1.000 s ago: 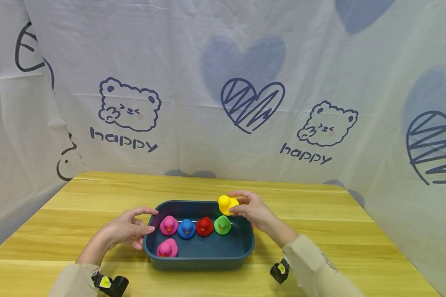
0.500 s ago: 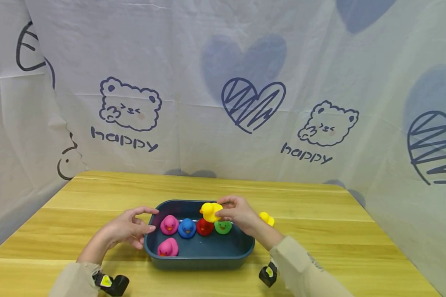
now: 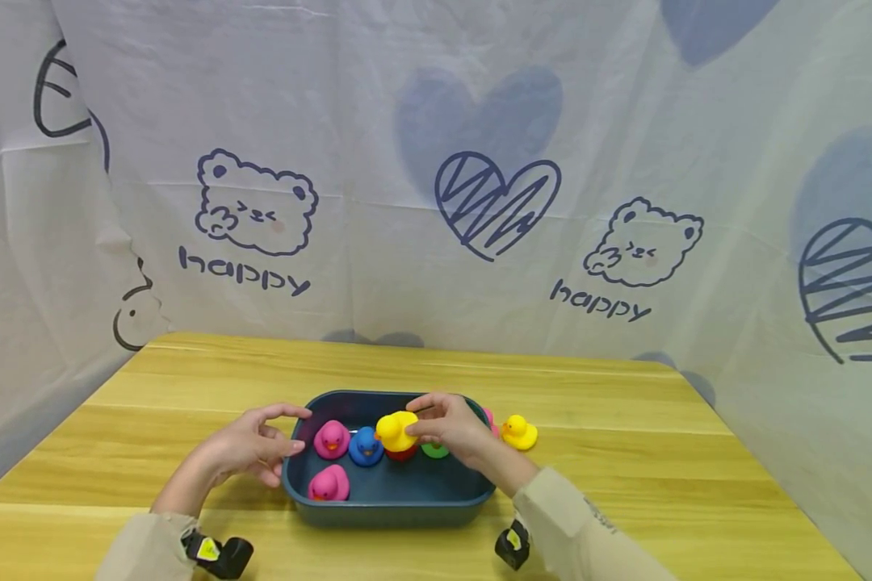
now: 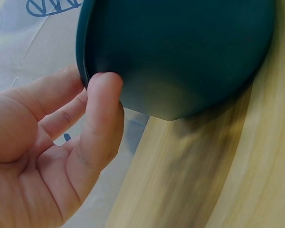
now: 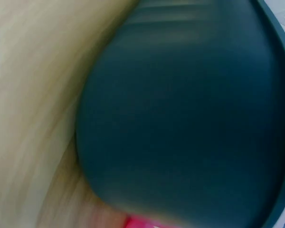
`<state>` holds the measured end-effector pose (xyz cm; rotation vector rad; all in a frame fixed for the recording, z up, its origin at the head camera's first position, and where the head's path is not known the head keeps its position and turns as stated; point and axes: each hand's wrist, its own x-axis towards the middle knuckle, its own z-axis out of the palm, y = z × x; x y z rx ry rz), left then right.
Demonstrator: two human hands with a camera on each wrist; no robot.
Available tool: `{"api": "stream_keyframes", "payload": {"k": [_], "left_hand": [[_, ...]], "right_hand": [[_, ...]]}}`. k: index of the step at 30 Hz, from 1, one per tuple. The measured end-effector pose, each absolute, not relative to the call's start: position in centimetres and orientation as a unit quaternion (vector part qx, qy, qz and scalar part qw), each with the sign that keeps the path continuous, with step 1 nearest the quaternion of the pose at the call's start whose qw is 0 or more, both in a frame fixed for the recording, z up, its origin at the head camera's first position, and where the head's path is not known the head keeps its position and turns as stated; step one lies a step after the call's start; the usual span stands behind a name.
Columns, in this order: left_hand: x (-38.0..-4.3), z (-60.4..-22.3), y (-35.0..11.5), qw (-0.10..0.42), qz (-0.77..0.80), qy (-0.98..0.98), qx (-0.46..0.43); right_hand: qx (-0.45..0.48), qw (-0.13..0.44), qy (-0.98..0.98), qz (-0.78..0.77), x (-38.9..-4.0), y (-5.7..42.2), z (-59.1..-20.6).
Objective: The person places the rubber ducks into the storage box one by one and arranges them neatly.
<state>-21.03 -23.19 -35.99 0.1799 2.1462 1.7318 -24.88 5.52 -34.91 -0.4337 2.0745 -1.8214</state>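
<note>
A yellow rubber duck is pinched between the thumb and fingers of my right hand, above the dark blue-green plastic tub. It partly covers a red duck; behind my fingers a green duck shows only in part. To the left in the tub sit a blue duck and a pink duck, with another pink duck nearer the front. My left hand holds the tub's left rim; in the left wrist view its fingers lie against the outer wall.
Right of the tub, a second yellow duck stands on the wooden table, beside a mostly hidden pink duck. A printed white cloth hangs behind the table.
My right hand has carried the yellow duck left and lower, from the tub's back right to above the red duck. The other yellow duck has come into view. My left hand stays put.
</note>
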Motion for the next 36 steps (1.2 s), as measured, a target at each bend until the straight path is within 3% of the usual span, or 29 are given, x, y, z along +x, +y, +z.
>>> {"api": "stream_keyframes", "payload": {"k": [36], "left_hand": [[-21.0,-36.2,-23.2,0.186,0.616,0.763,0.066]], "right_hand": [[-0.139,0.186,0.803,-0.549,-23.4,2.2,-37.3]]}}
